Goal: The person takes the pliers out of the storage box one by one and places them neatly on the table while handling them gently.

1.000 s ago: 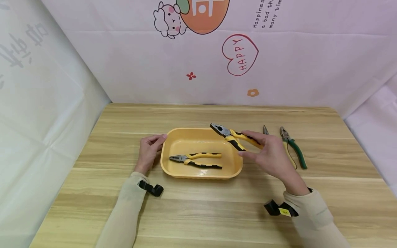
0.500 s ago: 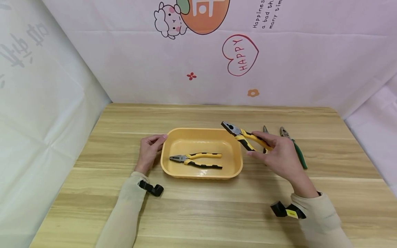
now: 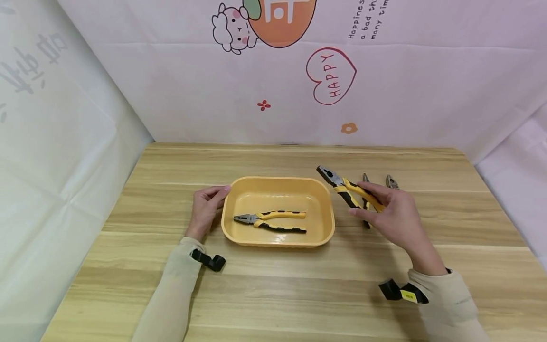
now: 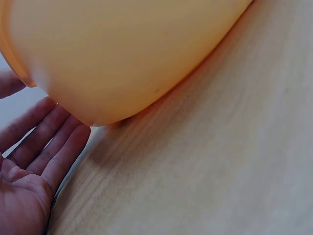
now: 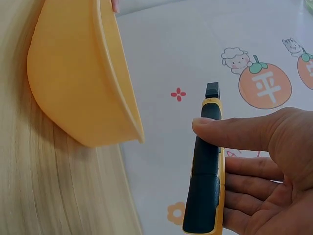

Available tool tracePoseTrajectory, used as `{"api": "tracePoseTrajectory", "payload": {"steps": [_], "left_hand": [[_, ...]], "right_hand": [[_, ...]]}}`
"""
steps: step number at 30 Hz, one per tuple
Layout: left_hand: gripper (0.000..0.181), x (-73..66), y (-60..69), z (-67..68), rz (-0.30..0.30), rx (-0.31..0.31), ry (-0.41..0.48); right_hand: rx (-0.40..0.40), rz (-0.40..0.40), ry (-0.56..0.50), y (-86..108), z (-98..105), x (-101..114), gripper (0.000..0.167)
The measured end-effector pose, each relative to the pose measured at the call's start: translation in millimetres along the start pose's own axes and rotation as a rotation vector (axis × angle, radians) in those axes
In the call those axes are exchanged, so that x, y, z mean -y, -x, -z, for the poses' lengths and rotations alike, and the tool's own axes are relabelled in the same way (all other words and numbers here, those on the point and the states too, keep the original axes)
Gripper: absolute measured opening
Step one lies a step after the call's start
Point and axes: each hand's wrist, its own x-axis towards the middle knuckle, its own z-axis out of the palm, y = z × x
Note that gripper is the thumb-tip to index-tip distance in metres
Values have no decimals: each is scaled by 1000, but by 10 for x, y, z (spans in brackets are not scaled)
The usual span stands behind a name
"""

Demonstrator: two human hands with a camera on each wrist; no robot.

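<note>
At the left end of a yellow plastic tub (image 3: 278, 187), my left hand (image 3: 204, 211) has its thumb at the rim. The left wrist view shows its fingers (image 4: 63, 152) extended, tips against the outer wall. Inside the tub lie combination pliers with yellow-and-black handles (image 3: 282, 214), jaws pointing left. My right hand (image 3: 395, 216) holds a second pair of yellow-and-black combination pliers (image 3: 331, 176) in the air right of the tub, head up and left. In the right wrist view, the thumb (image 5: 230, 132) presses one handle of these pliers (image 5: 204, 166) and the fingers lie behind.
Under and behind my right hand lie two more pliers on the wooden table (image 3: 273, 294): one with a narrow pointed tip (image 3: 365, 178), one mostly hidden with a worn metal head (image 3: 391, 182). White printed cloth (image 3: 213, 95) hangs behind the table.
My right hand has moved right with the held pliers, from above the tub's right end to beyond its rim, now covering the green-handled pliers' handles. Left hand and tub stay still.
</note>
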Motion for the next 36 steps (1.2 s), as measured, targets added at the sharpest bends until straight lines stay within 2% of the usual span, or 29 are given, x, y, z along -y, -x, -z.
{"api": "tracePoseTrajectory", "payload": {"steps": [18, 31, 36], "left_hand": [[36, -7, -5, 5, -4, 5, -15], [35, -2, 0, 7, 10, 2, -21], [35, -1, -3, 7, 15, 1, -20]], "right_hand": [[13, -89, -2, 22, 104, -171, 60], [7, -195, 27, 52, 275, -368, 70], [-4, -215, 34, 59, 340, -441, 67]]}}
